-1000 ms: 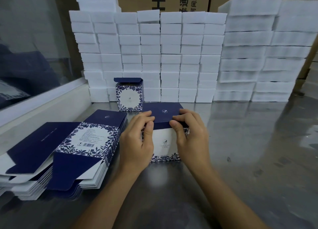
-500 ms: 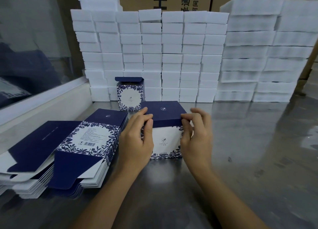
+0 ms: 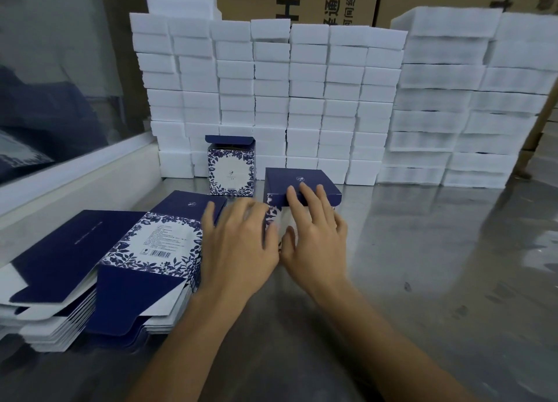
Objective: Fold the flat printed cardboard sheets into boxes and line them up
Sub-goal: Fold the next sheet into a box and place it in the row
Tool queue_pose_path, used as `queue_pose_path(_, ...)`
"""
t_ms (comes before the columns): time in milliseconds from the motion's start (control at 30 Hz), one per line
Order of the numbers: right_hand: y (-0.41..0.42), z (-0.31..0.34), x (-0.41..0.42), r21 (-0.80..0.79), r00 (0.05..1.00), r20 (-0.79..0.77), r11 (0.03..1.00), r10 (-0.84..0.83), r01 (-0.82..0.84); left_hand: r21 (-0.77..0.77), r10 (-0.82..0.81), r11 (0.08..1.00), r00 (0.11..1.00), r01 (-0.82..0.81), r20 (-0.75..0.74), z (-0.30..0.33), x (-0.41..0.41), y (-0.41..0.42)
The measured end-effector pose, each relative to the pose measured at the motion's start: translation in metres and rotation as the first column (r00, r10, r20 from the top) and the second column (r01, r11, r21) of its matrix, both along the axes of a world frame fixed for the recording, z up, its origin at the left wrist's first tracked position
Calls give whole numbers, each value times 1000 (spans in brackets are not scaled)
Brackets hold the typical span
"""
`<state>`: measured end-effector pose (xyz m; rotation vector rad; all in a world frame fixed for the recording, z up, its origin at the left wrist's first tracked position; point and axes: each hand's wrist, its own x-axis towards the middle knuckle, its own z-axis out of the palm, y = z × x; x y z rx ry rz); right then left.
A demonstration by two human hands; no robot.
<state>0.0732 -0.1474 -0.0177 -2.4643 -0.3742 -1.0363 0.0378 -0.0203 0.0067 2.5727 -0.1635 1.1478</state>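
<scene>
Upright on the steel table (image 3: 422, 266), the folded box (image 3: 302, 187) is being shown with its dark blue lid facing up and its white front turned toward the camera, though most of that front is being hidden by both hands. It is being touched by the right hand (image 3: 314, 235), whose straight, spread fingers are being laid over the lid's front edge, while the left hand (image 3: 238, 244), blurred and open, is being held just left of it beside the stack of flat sheets (image 3: 126, 266); a finished box (image 3: 231, 169) is being seen behind, against white foam blocks (image 3: 302, 99).
</scene>
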Motion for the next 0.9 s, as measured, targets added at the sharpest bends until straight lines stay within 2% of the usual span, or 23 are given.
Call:
queue_pose_path(100, 7, 0, 27, -47, 999, -36, 999, -14, 13, 46, 218, 976, 956, -213, -195, 6, 1, 15)
queue_pose_path(167, 12, 1, 49, -66, 998, -62, 998, -9, 5, 75, 328, 942, 856, -326, -399, 4, 3, 25)
queue_pose_path(233, 18, 3, 73, -79, 996, -92, 997, -1, -6, 95, 365, 921, 755, -377, -544, 0, 7, 34)
queue_pose_path(300, 25, 6, 97, -88, 991, -132, 996, 8, -20, 110, 360, 921, 704, -375, -612, -5, 11, 40)
queue_pose_path(467, 40, 12, 143, -196, 971, -237, 981, -36, -11, 123, 393, 907, 705, -403, -590, -11, 18, 44)
queue_pose_path(633, 55, 18, 170, -217, 940, -340, 975, -24, -54, 134, 411, 900, 706, -415, -577, -15, 20, 46)
queue_pose_path(767, 56, 10, 184, -180, 765, -644, 963, 37, -198, 165, 419, 901, 706, -402, -570, -17, 21, 45)
queue_pose_path(800, 55, 3, 183, -195, 743, -668, 956, 34, -219, 172, 423, 900, 701, -401, -574, -18, 21, 44)
queue_pose_path(900, 49, -20, 172, -242, 805, -593, 951, 14, -195, 178, 425, 899, 702, -400, -572, -18, 22, 45)
